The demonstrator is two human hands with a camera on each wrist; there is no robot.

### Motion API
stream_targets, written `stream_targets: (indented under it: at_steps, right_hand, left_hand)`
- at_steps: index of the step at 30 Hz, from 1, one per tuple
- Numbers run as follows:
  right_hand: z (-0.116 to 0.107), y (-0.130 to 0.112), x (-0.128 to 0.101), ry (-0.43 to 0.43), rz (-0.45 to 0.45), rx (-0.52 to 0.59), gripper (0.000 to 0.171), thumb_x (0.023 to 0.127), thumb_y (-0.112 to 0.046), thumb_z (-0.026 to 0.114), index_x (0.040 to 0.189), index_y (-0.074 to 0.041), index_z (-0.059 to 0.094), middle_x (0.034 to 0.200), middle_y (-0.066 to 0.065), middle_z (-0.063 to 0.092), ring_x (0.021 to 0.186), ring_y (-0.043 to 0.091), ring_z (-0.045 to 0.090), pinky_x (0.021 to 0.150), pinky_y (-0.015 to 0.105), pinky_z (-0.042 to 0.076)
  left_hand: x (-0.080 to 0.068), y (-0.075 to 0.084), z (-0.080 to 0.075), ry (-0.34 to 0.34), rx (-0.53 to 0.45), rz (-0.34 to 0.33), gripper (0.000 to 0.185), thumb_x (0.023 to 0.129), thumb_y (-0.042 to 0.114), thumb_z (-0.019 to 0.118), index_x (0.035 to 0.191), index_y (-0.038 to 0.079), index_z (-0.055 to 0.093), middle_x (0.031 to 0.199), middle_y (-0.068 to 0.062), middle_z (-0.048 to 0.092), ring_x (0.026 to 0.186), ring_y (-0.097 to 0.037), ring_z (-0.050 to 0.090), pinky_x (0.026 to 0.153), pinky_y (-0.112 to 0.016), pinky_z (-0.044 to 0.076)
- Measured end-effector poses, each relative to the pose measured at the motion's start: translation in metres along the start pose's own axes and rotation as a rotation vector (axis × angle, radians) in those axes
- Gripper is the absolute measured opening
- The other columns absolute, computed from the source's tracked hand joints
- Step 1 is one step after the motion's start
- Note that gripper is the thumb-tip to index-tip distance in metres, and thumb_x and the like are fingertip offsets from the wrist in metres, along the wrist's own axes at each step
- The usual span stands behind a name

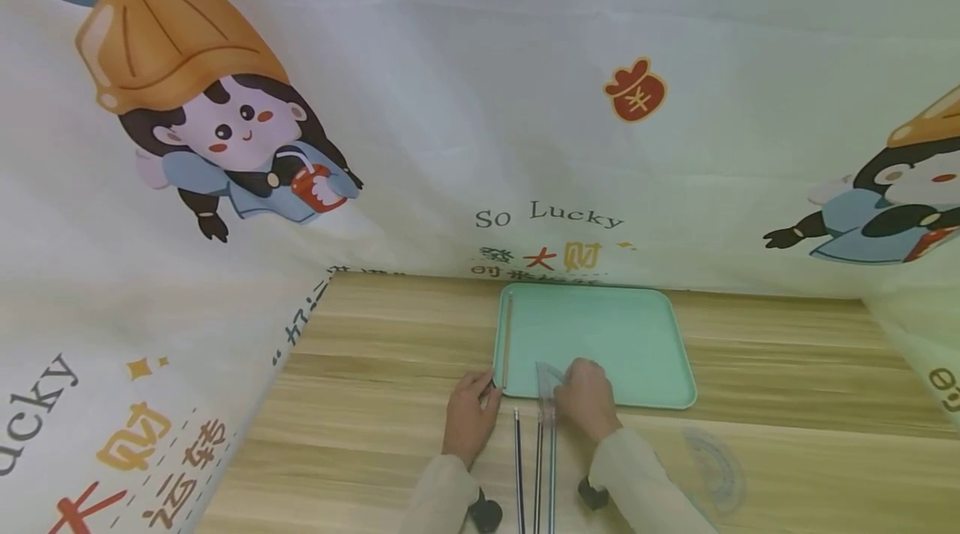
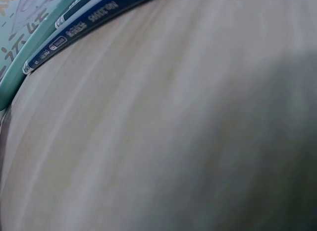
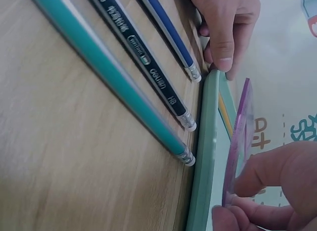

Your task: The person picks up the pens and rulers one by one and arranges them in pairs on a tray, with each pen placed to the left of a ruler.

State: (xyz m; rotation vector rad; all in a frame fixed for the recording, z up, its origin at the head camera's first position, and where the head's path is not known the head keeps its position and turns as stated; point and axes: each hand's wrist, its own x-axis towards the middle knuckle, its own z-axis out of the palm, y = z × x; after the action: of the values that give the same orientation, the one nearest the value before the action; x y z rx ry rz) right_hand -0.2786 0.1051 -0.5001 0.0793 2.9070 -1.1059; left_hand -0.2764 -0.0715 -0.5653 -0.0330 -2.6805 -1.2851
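A mint-green tray (image 1: 637, 351) lies against the back wall. My left hand (image 1: 471, 415) pinches its near left corner, thumb on the rim in the right wrist view. Over the tray's near edge, my right hand (image 1: 587, 399) holds a clear set square (image 1: 546, 388) between thumb and fingers; its edge looks purple in the right wrist view, tilted up from the tray. A pencil (image 1: 508, 342) lies along the tray's left side. In front of the tray, a blue pencil (image 3: 168, 30), a black pencil (image 3: 143, 57) and a teal pencil (image 3: 109, 67) lie side by side, eraser ends towards it.
A clear protractor (image 1: 716, 467) lies on the wooden table (image 1: 375, 367), right of my right forearm. A printed cloth (image 1: 420, 101) hangs behind the table and along its sides. Dark round pieces (image 1: 486, 511) sit at both wrists.
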Motion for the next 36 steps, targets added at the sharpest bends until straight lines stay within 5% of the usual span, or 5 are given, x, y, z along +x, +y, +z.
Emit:
stream_targets:
  at_steps: [36]
  right_hand:
    - [-0.005, -0.021, 0.039, 0.003, 0.085, -0.014, 0.042, 0.079, -0.001, 0.058, 0.05, -0.016, 0.031, 0.053, -0.005, 0.03, 0.044, 0.008, 0.026, 0.036, 0.018, 0.022]
  left_hand:
    - [-0.002, 0.003, -0.004, -0.007, 0.001, 0.011, 0.036, 0.092, 0.018, 0.062, 0.123, 0.002, 0.061, 0.115, -0.008, 0.063, 0.104, -0.02, 0.062, 0.093, -0.034, 0.055]
